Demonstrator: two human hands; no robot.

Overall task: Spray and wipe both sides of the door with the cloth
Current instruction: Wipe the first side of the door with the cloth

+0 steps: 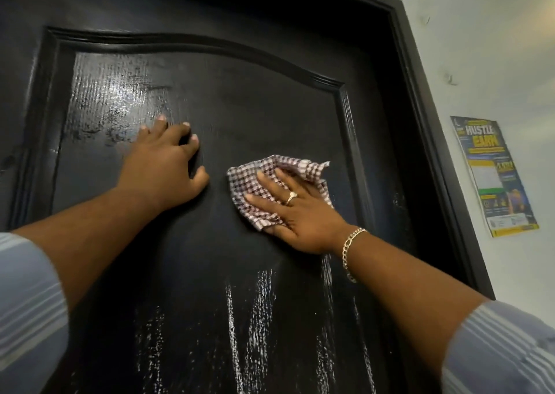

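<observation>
A black panelled door (246,99) fills the view, with a raised arched frame around its upper panel. My right hand (297,213) lies flat with spread fingers on a red-and-white checked cloth (252,180), pressing it against the middle of the panel. My left hand (168,168) rests on the door to the left of the cloth, fingers slightly bent, holding nothing. A wet sheen shows on the panel above my left hand. White streaks of spray (258,312) run down the door below my right hand. No spray bottle is in view.
The black door frame (420,99) runs down the right side. Beyond it is a pale wall with a colourful poster (492,177) stuck on it.
</observation>
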